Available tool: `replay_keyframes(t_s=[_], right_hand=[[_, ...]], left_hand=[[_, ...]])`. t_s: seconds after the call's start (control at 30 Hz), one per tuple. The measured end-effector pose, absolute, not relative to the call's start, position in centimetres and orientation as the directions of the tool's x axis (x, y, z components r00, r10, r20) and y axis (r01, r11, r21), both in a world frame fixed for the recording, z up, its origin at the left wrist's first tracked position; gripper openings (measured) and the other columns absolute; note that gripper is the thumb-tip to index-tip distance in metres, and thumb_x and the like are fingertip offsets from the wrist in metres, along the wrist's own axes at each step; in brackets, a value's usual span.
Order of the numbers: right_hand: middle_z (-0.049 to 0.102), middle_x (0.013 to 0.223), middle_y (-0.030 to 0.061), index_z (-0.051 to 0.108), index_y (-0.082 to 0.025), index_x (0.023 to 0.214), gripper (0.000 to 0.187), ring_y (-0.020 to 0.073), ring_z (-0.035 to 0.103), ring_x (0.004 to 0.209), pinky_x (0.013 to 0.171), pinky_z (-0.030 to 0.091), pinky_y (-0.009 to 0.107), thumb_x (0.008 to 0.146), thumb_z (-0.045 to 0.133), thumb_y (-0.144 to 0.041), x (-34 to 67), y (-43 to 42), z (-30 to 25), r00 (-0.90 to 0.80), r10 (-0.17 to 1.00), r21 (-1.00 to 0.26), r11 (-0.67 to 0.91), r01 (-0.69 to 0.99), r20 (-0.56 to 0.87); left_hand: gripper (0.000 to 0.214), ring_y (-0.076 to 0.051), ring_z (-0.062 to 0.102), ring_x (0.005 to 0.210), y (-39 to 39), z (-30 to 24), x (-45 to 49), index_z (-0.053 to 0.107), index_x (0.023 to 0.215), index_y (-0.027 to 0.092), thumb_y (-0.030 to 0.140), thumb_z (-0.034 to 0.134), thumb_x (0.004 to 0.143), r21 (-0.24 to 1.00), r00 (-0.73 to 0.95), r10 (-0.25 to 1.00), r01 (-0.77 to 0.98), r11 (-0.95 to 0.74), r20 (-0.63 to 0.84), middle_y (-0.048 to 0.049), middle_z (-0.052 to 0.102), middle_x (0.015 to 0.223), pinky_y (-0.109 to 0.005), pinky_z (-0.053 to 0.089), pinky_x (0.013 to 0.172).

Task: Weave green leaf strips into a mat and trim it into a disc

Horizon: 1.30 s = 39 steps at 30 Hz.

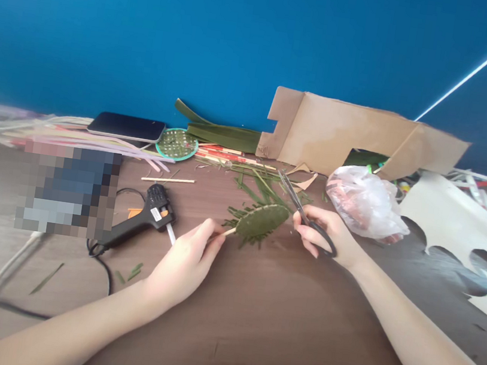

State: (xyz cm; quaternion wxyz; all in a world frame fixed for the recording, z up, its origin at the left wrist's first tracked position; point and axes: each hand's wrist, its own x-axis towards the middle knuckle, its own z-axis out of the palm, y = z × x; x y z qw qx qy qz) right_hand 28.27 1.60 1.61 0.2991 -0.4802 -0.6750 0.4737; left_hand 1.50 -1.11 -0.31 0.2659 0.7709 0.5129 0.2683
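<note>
Near the middle of the table, my left hand (190, 259) pinches the thin wooden stick of a small round fan (262, 220) made of green leaf. Cut leaf strips stick out from under the fan's rim on several sides. To its right, my right hand (320, 232) is closed around the dark handles of a pair of scissors (298, 199). The blades point up and to the left, above the fan's far right side and apart from it. Loose green leaf strips (265, 188) lie on the table beyond the fan.
A black glue gun (140, 222) with its cord lies left of my left hand. Behind are a phone (127, 126), a round woven piece with a teal rim (177, 144) and a cardboard box (345, 133). A plastic bag (363, 202) and cut white card (460, 219) are at right.
</note>
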Motion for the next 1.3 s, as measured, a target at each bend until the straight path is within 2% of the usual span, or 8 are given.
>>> replay_keyframes(t_s=[0.4, 0.5, 0.6, 0.7, 0.83, 0.97, 1.13, 1.3], right_hand=[[0.042, 0.048, -0.0096, 0.047, -0.017, 0.072, 0.012, 0.0035, 0.040, 0.033, 0.041, 0.030, 0.020, 0.081, 0.053, -0.023, 28.2, 1.6, 1.2, -0.335, 0.942, -0.953, 0.071, 0.294, -0.033], [0.043, 0.046, -0.0099, 0.047, -0.017, 0.073, 0.013, 0.0038, 0.040, 0.032, 0.042, 0.030, 0.021, 0.081, 0.053, -0.025, 28.2, 1.7, 1.1, -0.346, 0.938, -0.954, 0.075, 0.289, -0.031], [0.044, 0.044, -0.0098, 0.047, -0.017, 0.073, 0.015, 0.0043, 0.040, 0.032, 0.042, 0.029, 0.021, 0.082, 0.054, -0.027, 28.5, 1.7, 1.1, -0.383, 0.923, -0.960, 0.081, 0.269, -0.029], [0.044, 0.041, -0.0095, 0.046, -0.017, 0.073, 0.016, 0.0053, 0.040, 0.033, 0.043, 0.028, 0.021, 0.082, 0.053, -0.028, 28.7, 1.7, 1.1, -0.410, 0.912, -0.965, 0.085, 0.250, -0.025], [0.046, 0.040, -0.0087, 0.047, -0.017, 0.075, 0.016, 0.0066, 0.041, 0.033, 0.044, 0.029, 0.021, 0.081, 0.053, -0.031, 28.6, 1.6, 0.9, -0.408, 0.913, -0.963, 0.096, 0.252, -0.016], [0.048, 0.041, -0.0075, 0.046, -0.017, 0.078, 0.018, 0.0080, 0.043, 0.035, 0.045, 0.032, 0.022, 0.082, 0.051, -0.034, 27.9, 1.2, 0.8, -0.404, 0.915, -0.961, 0.116, 0.250, 0.006], [0.048, 0.042, -0.0072, 0.047, -0.017, 0.079, 0.018, 0.0082, 0.044, 0.036, 0.045, 0.033, 0.023, 0.081, 0.053, -0.034, 27.6, 1.0, 1.1, -0.411, 0.912, -0.960, 0.113, 0.254, -0.002], [0.047, 0.041, -0.0073, 0.047, -0.018, 0.076, 0.018, 0.0087, 0.043, 0.034, 0.042, 0.030, 0.023, 0.080, 0.053, -0.034, 28.2, 1.4, 1.1, -0.384, 0.923, -0.969, 0.107, 0.221, 0.015]], left_hand=[[0.008, -0.013, 0.059, 0.070, -1.1, -0.2, 1.3, 0.048, 0.086, 0.022, 0.024, 0.041, 0.090, 0.788, 0.243, 0.954, 0.547, -0.284, 0.176, 0.0016, 0.062, 0.078, -0.024, 0.044, 0.066], [0.004, -0.010, 0.057, 0.066, -1.1, -0.5, 1.3, 0.045, 0.091, 0.023, 0.022, 0.042, 0.089, 0.849, 0.208, 0.959, 0.456, -0.268, 0.191, 0.0032, 0.060, 0.077, -0.023, 0.044, 0.064], [0.016, -0.008, 0.056, 0.064, -1.2, -0.7, 1.5, 0.039, 0.102, 0.025, 0.018, 0.042, 0.088, 0.900, 0.191, 0.957, 0.339, -0.273, 0.219, 0.0052, 0.058, 0.075, -0.021, 0.045, 0.064], [0.019, -0.008, 0.055, 0.063, -1.1, -0.7, 1.8, 0.035, 0.100, 0.025, 0.016, 0.044, 0.086, 0.937, 0.172, 0.963, 0.249, -0.247, 0.208, 0.0067, 0.055, 0.072, -0.021, 0.045, 0.062], [0.021, -0.008, 0.055, 0.060, -1.0, -0.4, 2.2, 0.032, 0.089, 0.024, 0.017, 0.051, 0.082, 0.992, 0.140, 0.986, 0.071, -0.102, 0.091, 0.0074, 0.056, 0.070, -0.019, 0.045, 0.054], [0.030, -0.009, 0.057, 0.060, -0.8, -0.1, 2.5, 0.035, 0.089, 0.022, 0.022, 0.062, 0.076, 0.989, 0.152, 0.987, -0.127, 0.075, -0.056, 0.0068, 0.060, 0.067, -0.018, 0.043, 0.053], [0.036, -0.013, 0.062, 0.075, -0.6, 0.1, 2.4, 0.051, 0.090, 0.018, 0.024, 0.076, 0.064, 0.912, 0.236, 0.939, -0.269, 0.309, -0.249, 0.0044, 0.059, 0.059, -0.016, 0.039, 0.051], [0.030, -0.007, 0.058, 0.059, -0.3, 0.1, 2.0, 0.062, 0.078, 0.014, 0.021, 0.082, 0.057, 0.802, 0.380, 0.855, -0.348, 0.486, -0.353, -0.0013, 0.067, 0.069, -0.017, 0.041, 0.053]])
